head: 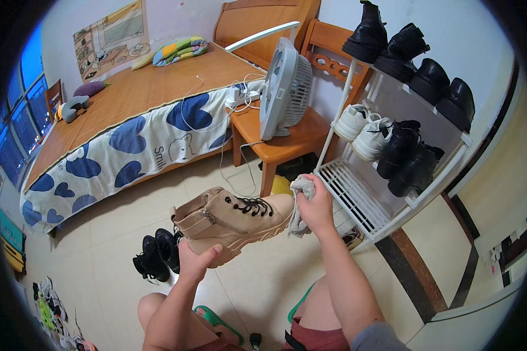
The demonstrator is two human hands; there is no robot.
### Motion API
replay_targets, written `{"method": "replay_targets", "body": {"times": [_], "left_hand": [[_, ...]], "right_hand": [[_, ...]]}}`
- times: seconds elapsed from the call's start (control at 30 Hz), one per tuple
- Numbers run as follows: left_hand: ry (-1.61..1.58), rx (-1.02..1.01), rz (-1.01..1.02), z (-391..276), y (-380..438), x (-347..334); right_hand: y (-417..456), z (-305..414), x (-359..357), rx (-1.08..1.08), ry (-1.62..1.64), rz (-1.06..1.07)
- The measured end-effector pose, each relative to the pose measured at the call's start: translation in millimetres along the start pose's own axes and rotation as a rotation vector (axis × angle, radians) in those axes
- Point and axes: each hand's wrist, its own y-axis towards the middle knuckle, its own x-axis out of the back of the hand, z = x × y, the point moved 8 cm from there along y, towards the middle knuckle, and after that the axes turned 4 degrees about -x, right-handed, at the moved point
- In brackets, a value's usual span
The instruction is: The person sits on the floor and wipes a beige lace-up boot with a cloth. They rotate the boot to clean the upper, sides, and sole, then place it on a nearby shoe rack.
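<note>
A beige lace-up ankle boot (pixel 235 219) with black laces and a side zipper is held in the air, toe pointing right. My left hand (pixel 197 259) grips it at the heel and sole, thumb along the sole's side. My right hand (pixel 317 206) holds a crumpled grey cloth (pixel 302 193) beside the boot's toe; whether the cloth touches the toe is hard to tell. Below and left of the boot, a pair of black shoes (pixel 151 259) stands on the tiled floor.
At right stands a white shoe rack (pixel 355 197) with black boots and white sneakers (pixel 371 136). Ahead, a wooden chair (pixel 294 131) bears a fan (pixel 285 87) and a power strip with cables. A bed (pixel 158 92) lies behind. More shoes (pixel 50 307) are at lower left.
</note>
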Motion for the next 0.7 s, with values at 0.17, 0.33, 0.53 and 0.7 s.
{"method": "replay_targets", "body": {"times": [0.17, 0.33, 0.53, 0.7], "left_hand": [[0.104, -0.033, 0.001, 3, 3, 0], [0.092, 0.081, 0.011, 16, 2, 1], [0.007, 0.164, -0.006, 23, 5, 1], [0.316, 0.135, -0.045, 25, 15, 8]], "right_hand": [[-33, 35, -36, 0.347, -0.057, 0.290], [-26, 13, -52, 0.235, -0.156, 0.380], [-17, 2, -38, 0.047, -0.286, 0.222], [-42, 35, -54, 0.258, -0.095, 0.361]]}}
